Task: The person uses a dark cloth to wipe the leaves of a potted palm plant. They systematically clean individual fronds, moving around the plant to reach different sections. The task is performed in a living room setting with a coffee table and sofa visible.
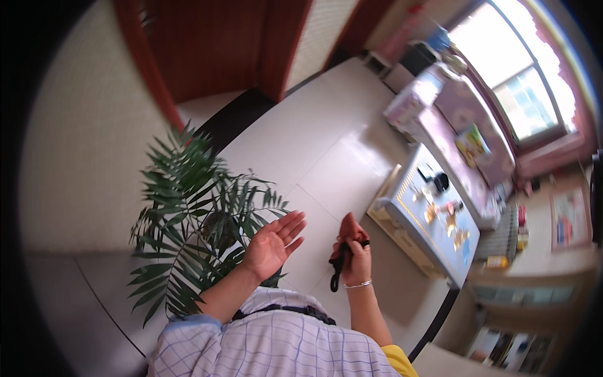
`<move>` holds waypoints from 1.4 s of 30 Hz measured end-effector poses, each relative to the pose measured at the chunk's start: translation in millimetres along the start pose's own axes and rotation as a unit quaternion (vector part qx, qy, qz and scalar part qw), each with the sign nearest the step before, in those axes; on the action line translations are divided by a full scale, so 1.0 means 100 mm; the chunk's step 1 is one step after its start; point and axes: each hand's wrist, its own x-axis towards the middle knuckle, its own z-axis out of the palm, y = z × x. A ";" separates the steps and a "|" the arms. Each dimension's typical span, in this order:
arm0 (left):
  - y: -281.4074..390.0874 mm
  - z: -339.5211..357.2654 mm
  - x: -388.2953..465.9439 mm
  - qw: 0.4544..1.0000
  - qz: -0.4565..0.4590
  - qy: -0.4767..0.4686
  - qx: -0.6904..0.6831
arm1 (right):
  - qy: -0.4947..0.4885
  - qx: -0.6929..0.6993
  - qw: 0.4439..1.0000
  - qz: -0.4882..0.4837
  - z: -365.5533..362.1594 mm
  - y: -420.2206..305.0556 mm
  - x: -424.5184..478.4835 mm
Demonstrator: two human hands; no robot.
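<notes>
My left hand (272, 248) is raised palm up with nothing in it, its fingers straight and the thumb a little apart. It is in front of a potted palm plant (181, 202) with long green fronds. In my right hand (356, 259) is a bunched reddish-brown cloth (349, 228), gripped together with a black strap or cord (336, 277) that hangs down in a loop. A silver bangle is round the right wrist. The two hands are apart, both held above the tiled floor.
To the right stands a low coffee table (409, 198) bearing several small items. Behind it is a pink floral-covered sofa (471, 122) below a bright window. A reddish wooden door (207, 47) is at the upper left, by a pale wall (85, 155). A radiator and cabinets are at the far right.
</notes>
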 end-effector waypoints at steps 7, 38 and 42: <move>0.35 0.02 0.25 0.994 0.063 0.079 -0.032 | -0.051 -0.111 0.991 0.051 0.81 -0.24 0.74; -0.25 0.73 1.84 0.795 0.527 0.260 -0.148 | -0.496 -0.311 0.722 0.368 2.26 -0.77 2.81; -0.62 0.39 1.80 0.748 0.562 0.333 -0.121 | -0.534 -0.362 0.683 0.343 2.08 -0.77 2.61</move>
